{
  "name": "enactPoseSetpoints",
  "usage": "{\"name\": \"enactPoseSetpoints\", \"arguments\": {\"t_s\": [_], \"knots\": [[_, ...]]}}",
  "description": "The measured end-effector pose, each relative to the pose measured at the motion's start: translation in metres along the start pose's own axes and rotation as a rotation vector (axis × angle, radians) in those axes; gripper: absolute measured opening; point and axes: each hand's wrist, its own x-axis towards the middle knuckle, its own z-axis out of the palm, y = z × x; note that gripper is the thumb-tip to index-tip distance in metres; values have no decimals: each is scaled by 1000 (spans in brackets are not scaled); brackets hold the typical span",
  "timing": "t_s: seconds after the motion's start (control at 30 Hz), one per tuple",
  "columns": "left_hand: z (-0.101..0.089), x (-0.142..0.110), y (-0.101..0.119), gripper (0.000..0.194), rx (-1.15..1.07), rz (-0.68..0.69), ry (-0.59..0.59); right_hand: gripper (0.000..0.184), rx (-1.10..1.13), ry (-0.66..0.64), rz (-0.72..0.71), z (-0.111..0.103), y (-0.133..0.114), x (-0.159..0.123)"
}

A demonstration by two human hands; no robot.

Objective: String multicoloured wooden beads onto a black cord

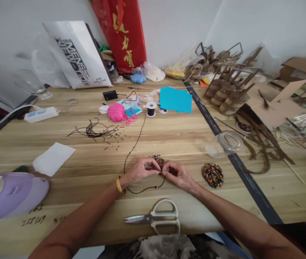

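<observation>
My left hand (144, 169) and my right hand (176, 174) meet over the table, thumbs and forefingers pinched close together on a thin black cord (145, 190). From my fingers the cord loops down and left, passes by my left wrist and runs back to a black spool (151, 109). A tiny bead or knot sits low on the loop. Just behind my fingertips lies a heap of multicoloured beads (157, 160), partly covered by my hands. Off to the right rests a round coil of similar beads (213, 175). White-handled scissors (153, 218) lie in front of me.
Black cord offcuts (93, 130), pink yarn (116, 112) and blue sheets (175, 99) lie farther back. At left are a purple-and-white appliance (15, 194) and a white paper (54, 158). Clear tubing (227, 143), small woven baskets (227, 91) and a cardboard box (274, 100) stand right.
</observation>
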Motion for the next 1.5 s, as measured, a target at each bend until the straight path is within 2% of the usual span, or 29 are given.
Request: {"name": "enactPoseSetpoints", "arguments": {"t_s": [1.0, 1.5], "knots": [[1, 0, 3, 22, 10, -3, -3, 21, 8, -26, 8, -1, 1, 0], [1, 0, 1, 21, 22, 30, 8, 27, 29, -13, 14, -1, 0, 0]]}}
